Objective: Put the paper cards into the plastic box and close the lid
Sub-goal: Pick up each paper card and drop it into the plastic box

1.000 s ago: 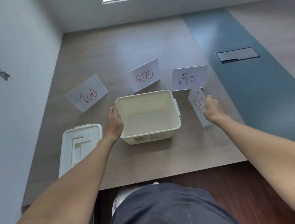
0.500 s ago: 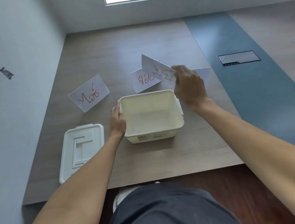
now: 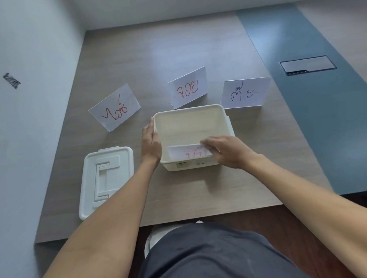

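The open plastic box [image 3: 193,125] sits on the wooden table [image 3: 180,193] and serves as the landmark here. At its near wall the right hand [image 3: 227,151] pinches the top edge of a paper card with red writing [image 3: 187,154], fingers closed on it; the card is inside the box, leaning against that near wall, and the rest of the box interior looks bare. The left hand [image 3: 151,140] lies flat against the box's left outer wall, fingers straight and loose, gripping nothing. To the near left of the box, apart from it, the white lid [image 3: 106,180] lies flat on the table, top side up. Beyond the box three more cards stand on the table: one with red script [image 3: 115,107] to the far left, another with red script [image 3: 187,87] just behind the box's far rim, and one with dark script [image 3: 244,93] to the far right. Farther right, a dark recessed panel [image 3: 307,65] is set in the blue strip of the table.
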Demonstrator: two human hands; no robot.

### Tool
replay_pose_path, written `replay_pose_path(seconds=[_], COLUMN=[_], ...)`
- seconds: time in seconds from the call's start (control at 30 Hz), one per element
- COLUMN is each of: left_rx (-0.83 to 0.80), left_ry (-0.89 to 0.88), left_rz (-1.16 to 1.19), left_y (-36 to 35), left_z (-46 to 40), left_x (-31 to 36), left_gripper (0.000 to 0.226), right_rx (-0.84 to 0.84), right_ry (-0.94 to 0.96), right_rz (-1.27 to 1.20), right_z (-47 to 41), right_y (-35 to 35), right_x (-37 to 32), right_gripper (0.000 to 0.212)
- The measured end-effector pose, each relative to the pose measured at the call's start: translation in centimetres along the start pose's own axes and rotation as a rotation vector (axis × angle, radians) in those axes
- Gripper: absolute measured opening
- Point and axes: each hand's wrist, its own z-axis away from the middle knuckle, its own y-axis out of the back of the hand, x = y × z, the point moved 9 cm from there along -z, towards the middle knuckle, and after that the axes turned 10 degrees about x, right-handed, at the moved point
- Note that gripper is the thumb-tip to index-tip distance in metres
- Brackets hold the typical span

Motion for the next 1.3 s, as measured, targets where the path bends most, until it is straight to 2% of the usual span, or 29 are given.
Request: replay_pose_path(seconds=[0.13, 0.2, 0.27, 0.37, 0.47, 0.63, 0.8, 0.93, 1.03, 1.13, 1.3], left_rx=[0.010, 0.010, 0.012, 0.005, 0.000, 0.017, 0.025, 0.012, 0.009, 0.008, 0.001], left_ry=[-0.014, -0.011, -0.011, -0.007, -0.007, -0.012, -0.011, -0.019, 0.000, 0.005, 0.012], left_rz=[-0.013, -0.010, -0.016, -0.034, -0.046, -0.064, -0.075, -0.075, -0.072, -0.066, -0.052], left_y=[0.0, 0.0, -0.1, -0.2, -0.2, -0.1, -0.1, -0.2, -0.3, -0.3, -0.5], left_z=[-0.3, -0.2, -0.2, -0.3, -0.4, -0.5, -0.7, -0.7, -0.5, -0.6, -0.5], left_x=[0.1, 0.1, 0.1, -0.1, -0.1, -0.1, -0.5, -0.5, -0.7, -0.6, -0.7], left_gripper=[0.052, 0.052, 0.052, 0.053, 0.053, 0.053, 0.053, 0.052, 0.052, 0.052, 0.052], right_rx=[-0.225, -0.278, -0.208, 0.002, 0.130, 0.165, 0.062, -0.099, -0.200, -0.153, -0.190], right_ry=[-0.090, -0.157, -0.173, -0.171, -0.281, -0.464, -0.513, -0.542, -0.507, -0.448, -0.457], right_rz=[-0.080, -0.131, -0.126, -0.148, -0.155, 0.067, 0.341, 0.474, 0.617, 0.726, 0.642], right_z=[0.3, -0.3, -1.8, -4.5, -7.0, -9.1, -10.1, -10.8, -11.0, -12.0, -11.4], right_y=[-1.7, -1.6, -0.4, 2.4, 4.4, 6.0, 6.9, 6.5, 6.0, 6.5, 6.2], right_x=[1.3, 2.1, 2.9, 4.4, 8.2, 16.2, 21.6, 24.3, 24.8, 24.0, 23.0], right_gripper=[0.026, 0.030, 0.037, 0.046, 0.041, 0.025, 0.053, 0.071, 0.057, 0.045, 0.029])
